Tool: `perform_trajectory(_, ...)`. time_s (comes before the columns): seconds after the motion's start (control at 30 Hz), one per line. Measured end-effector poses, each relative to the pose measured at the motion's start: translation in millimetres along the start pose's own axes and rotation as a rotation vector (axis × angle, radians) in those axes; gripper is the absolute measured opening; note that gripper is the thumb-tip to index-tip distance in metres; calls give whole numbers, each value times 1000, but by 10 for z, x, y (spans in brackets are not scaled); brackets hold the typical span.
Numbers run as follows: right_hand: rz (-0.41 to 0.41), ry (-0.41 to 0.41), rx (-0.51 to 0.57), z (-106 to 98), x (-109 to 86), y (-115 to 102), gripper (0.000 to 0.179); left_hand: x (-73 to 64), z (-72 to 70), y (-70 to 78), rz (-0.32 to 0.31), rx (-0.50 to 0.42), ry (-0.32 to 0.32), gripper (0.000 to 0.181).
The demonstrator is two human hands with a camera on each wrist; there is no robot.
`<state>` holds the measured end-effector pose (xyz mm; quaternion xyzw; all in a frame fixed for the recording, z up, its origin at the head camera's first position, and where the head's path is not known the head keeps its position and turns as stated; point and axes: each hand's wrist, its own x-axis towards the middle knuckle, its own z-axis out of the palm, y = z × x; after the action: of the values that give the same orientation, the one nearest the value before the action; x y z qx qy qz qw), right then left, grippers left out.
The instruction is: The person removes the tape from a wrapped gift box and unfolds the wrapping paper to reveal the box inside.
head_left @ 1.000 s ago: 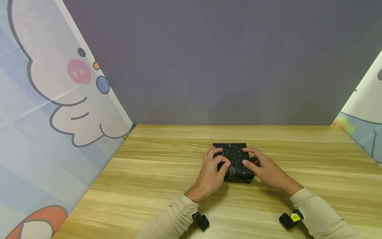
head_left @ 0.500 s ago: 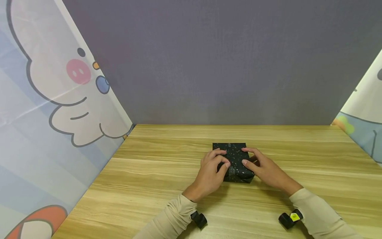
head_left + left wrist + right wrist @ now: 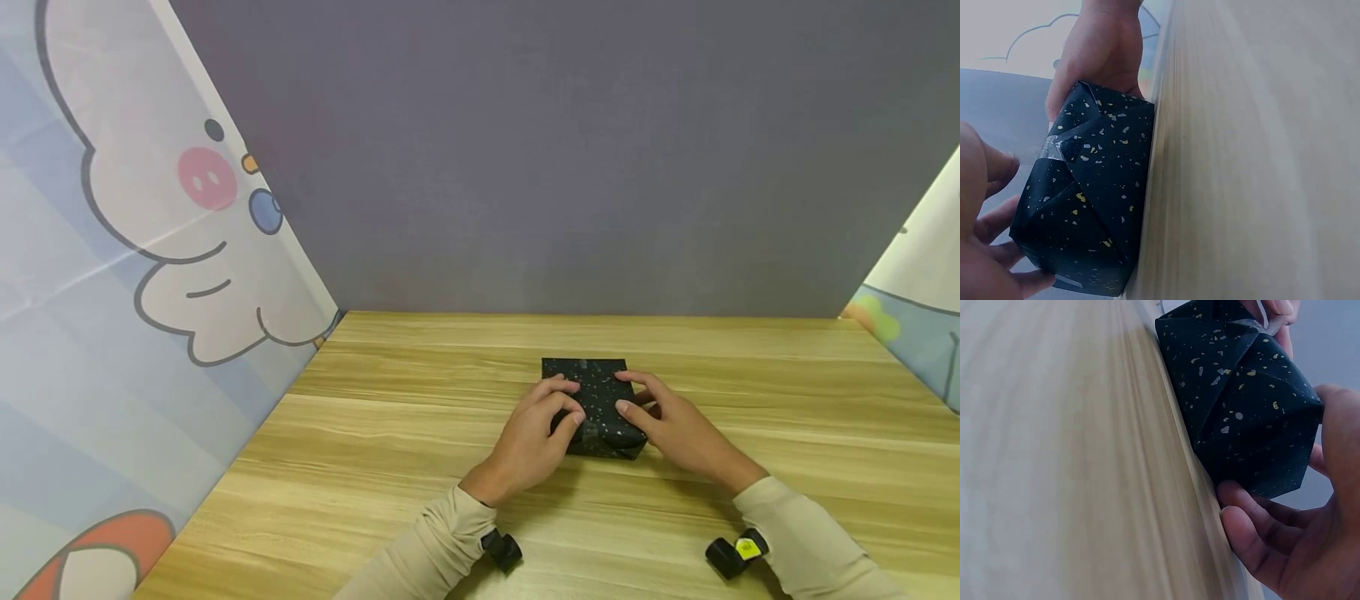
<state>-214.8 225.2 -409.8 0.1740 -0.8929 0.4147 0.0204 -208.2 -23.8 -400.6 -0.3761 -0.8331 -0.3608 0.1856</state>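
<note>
A small box wrapped in black paper with gold and silver flecks sits on the wooden table. Its folded end, with a strip of clear tape across the flap, shows in both wrist views. At the box's left side, my left hand pinches the tape between thumb and index finger, its other fingers resting on the wrapping. From the right, my right hand holds the box, thumb and index finger on top. Its lower fingers curl against the side close to the tabletop.
The wood-grain table stretches around the box on all sides. Behind it rises a grey panel. A cartoon-printed sheet borders the left, and another printed sheet the right. Each wrist carries a small black camera.
The head view has shifted slightly, so the scene appears a little further right. My left hand's outer fingers have slid a bit over the box top. My right hand keeps its hold.
</note>
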Motion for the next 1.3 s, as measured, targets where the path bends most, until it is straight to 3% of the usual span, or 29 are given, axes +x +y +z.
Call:
perform_trajectory(0.4,-17,-1,-20,-6,21,-9,56,11,-7,52,-43,-23,-23,15)
perform_trajectory(0.77,1,2,-29,-3,12,-45,61,12,3,47,12,-1,19,14)
perform_trajectory(1.13,19,25,-53,-28,-7,-40,63,20,10,69,-1,-46,10,12)
perform_trajectory(1.3,21,38,-65,-13,-10,-19,63,3,6,79,7,-25,13,14)
